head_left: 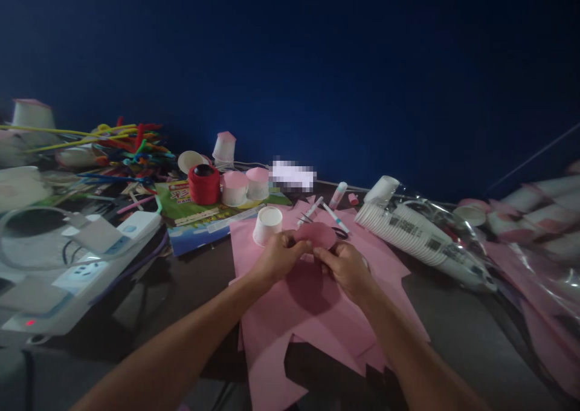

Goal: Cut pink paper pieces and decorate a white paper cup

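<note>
A round piece of pink paper is pinched at its near edge between my left hand and my right hand. Both hands are close together above several cut sheets of pink paper. Just beyond my left hand stands an upside-down white paper cup. Scissors with dark handles lie partly hidden behind the pink circle. White pens or markers lie beside them, and a glue stick stands tilted behind, near a small pink cap.
A red yarn spool and two pink-topped cups sit on a colourful pad. Power strip and pipe cleaners are left. Bagged stacked cups and more pink-decorated cups are right, a dark blue wall behind.
</note>
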`<action>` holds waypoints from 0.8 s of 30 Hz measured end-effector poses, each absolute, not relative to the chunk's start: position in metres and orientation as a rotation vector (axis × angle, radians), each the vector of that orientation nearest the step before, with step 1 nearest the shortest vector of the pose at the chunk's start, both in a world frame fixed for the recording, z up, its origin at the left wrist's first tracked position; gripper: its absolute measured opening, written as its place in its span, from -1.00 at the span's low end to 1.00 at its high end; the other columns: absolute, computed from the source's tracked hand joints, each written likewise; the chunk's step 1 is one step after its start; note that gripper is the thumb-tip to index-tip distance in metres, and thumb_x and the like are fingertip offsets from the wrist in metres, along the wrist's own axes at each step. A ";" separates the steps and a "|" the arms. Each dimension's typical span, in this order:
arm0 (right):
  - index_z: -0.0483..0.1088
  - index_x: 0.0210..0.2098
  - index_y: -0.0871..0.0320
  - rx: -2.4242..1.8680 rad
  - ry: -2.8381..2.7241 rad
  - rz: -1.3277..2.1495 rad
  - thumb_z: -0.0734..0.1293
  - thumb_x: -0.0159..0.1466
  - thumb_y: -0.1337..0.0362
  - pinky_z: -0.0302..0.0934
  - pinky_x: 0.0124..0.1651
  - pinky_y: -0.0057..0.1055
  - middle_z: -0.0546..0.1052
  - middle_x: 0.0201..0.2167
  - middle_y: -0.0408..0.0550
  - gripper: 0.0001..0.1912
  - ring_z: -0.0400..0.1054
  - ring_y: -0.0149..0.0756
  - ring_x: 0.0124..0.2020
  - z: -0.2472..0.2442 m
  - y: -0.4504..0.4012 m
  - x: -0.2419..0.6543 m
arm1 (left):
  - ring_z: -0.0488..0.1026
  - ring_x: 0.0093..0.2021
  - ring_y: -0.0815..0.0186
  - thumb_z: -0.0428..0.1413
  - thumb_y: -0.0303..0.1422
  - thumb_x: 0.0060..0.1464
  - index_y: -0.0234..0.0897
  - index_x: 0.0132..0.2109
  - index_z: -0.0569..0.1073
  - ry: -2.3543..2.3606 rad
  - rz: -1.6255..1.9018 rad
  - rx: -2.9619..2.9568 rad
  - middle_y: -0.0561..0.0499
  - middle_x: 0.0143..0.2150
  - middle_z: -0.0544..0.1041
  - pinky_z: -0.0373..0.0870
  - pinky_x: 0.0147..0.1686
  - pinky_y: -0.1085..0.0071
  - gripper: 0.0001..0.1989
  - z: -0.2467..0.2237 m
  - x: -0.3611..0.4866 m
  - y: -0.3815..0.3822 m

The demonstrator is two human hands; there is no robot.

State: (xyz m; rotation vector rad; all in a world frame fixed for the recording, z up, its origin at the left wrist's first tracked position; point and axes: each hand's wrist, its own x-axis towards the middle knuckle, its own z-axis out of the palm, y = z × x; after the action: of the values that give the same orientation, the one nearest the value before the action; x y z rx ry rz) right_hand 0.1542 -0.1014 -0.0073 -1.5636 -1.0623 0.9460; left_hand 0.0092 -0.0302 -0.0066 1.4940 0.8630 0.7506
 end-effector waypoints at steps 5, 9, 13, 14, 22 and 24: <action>0.34 -0.63 0.17 -1.434 -0.956 1.089 0.46 0.07 0.06 -0.10 -0.64 -0.50 0.32 -0.74 -0.23 -0.63 0.09 -0.52 -0.71 -0.006 -0.100 0.154 | 0.11 -0.60 0.48 0.14 -0.10 0.01 -0.28 -0.50 0.29 0.858 0.695 1.537 0.16 -0.64 0.24 -0.02 -0.60 0.49 -0.65 -0.004 0.008 -0.032; 0.33 -0.65 0.18 -1.402 -0.940 1.122 0.46 0.06 0.04 -0.09 -0.64 -0.51 0.31 -0.73 -0.23 -0.61 0.11 -0.53 -0.71 -0.004 -0.099 0.153 | 0.12 -0.61 0.48 0.14 -0.11 0.00 -0.28 -0.52 0.30 0.831 0.691 1.543 0.15 -0.65 0.25 -0.02 -0.61 0.49 -0.64 -0.002 0.008 -0.032; 0.33 -0.67 0.18 -1.409 -0.932 1.118 0.44 0.06 0.03 -0.07 -0.64 -0.51 0.33 -0.73 -0.20 -0.60 0.11 -0.52 -0.72 -0.003 -0.099 0.152 | 0.14 -0.60 0.47 0.15 -0.11 -0.02 -0.29 -0.54 0.29 0.883 0.699 1.550 0.13 -0.65 0.26 -0.02 -0.62 0.50 -0.64 -0.004 0.009 -0.032; 0.33 -0.67 0.18 -1.405 -0.926 1.124 0.45 0.05 0.03 -0.06 -0.64 -0.50 0.33 -0.73 -0.21 -0.60 0.11 -0.53 -0.72 -0.002 -0.099 0.151 | 0.15 -0.60 0.46 0.15 -0.12 -0.02 -0.29 -0.54 0.30 0.886 0.697 1.557 0.13 -0.65 0.27 -0.02 -0.62 0.50 -0.64 -0.004 0.009 -0.032; 0.40 -0.50 0.19 -1.360 -0.855 1.252 0.42 0.09 -0.01 -0.15 -0.67 -0.53 0.35 -0.73 -0.21 -0.64 0.08 -0.52 -0.74 0.001 -0.102 0.161 | 0.20 -0.72 0.46 0.18 -0.14 -0.04 -0.26 -0.52 0.28 0.884 0.630 1.405 0.15 -0.70 0.29 0.08 -0.69 0.52 -0.67 -0.003 0.009 -0.033; 0.41 -0.47 0.18 -1.341 -0.858 1.186 0.41 0.11 -0.02 -0.09 -0.65 -0.52 0.36 -0.71 -0.22 -0.64 0.10 -0.51 -0.72 -0.001 -0.101 0.165 | 0.22 -0.72 0.45 0.20 -0.15 -0.06 -0.26 -0.52 0.28 0.896 0.622 1.354 0.15 -0.70 0.30 0.10 -0.70 0.52 -0.67 0.000 0.010 -0.034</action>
State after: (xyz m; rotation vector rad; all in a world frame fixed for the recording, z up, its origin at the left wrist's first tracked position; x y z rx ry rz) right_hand 0.1651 -0.1011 -0.0010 -1.3410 -0.8579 1.1858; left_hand 0.0098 -0.0341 -0.0003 1.3543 0.8963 0.6220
